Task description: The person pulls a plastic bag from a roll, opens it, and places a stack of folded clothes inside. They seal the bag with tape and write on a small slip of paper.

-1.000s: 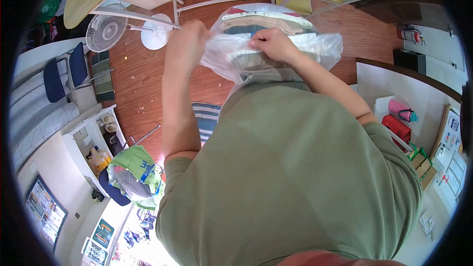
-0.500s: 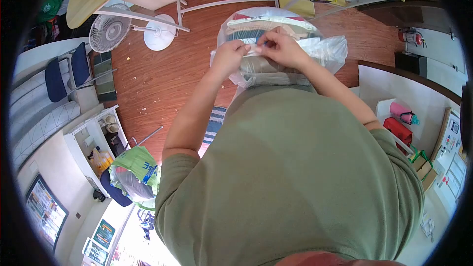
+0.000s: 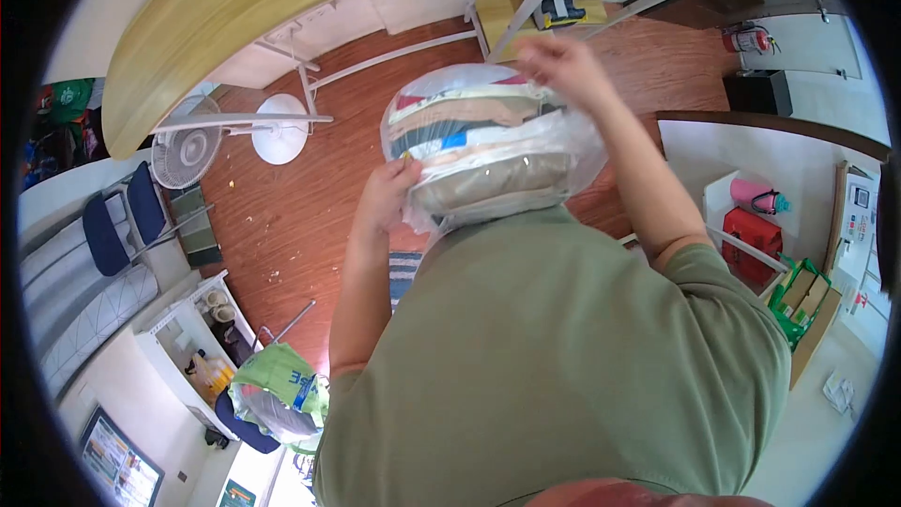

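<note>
L hand (image 3: pixel 387 195) pinches thin see-thru plastic bag (image 3: pixel 587 145) round soft, folded cloth stack (image 3: pixel 497 178). R hand (image 3: pixel 571 73) blurred, can't tell grip

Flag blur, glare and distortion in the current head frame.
Head view: right hand blurred, left hand sharper; small glints on the translucent plastic bag; wood-grain tabletop edge bowed, fisheye-style, with black picture corners; washed-out brightness below the green bag.
</note>
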Tool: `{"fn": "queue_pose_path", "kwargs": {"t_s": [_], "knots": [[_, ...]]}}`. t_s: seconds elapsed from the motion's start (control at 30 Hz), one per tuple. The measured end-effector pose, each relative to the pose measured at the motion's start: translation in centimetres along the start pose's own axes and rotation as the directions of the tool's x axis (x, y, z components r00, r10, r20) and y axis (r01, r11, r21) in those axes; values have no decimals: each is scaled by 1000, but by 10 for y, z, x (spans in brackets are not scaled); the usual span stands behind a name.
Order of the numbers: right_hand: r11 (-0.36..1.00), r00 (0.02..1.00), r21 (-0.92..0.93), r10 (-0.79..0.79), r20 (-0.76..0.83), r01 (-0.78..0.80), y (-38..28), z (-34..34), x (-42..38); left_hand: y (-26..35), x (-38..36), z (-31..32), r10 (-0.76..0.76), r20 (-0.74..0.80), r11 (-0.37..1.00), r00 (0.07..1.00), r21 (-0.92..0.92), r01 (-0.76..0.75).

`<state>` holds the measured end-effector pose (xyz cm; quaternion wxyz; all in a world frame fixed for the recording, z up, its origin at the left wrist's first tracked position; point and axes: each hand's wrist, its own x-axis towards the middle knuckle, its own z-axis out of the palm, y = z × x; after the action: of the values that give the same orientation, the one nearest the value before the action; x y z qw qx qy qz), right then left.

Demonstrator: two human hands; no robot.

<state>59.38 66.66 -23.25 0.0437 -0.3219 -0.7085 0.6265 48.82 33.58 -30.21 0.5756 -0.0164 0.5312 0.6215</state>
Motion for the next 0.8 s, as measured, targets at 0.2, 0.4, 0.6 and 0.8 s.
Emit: {"fn": "queue_pose_path", "kwargs": {"t_s": [0.2, 0.4, 0.6, 0.8], "knots": [[882, 874, -430, -46, -485, -192, 135, -150, 169, 10, -9, 9, -49, -16, 994, 999, -94, 47], [992, 876, -2, 110, -469, -125, 170, -154, 217, 10, -13, 12, -69, -64, 994, 996, -94, 63], [988, 851, 139, 126, -509, -63, 145, -136, 180, 7, -13, 12, -63, -92, 991, 994, -122, 52], [938, 860, 253, 324, -394, -237, 173, -132, 139, 4, -11, 10, -64, -136, 995, 989, -91, 52]]}}
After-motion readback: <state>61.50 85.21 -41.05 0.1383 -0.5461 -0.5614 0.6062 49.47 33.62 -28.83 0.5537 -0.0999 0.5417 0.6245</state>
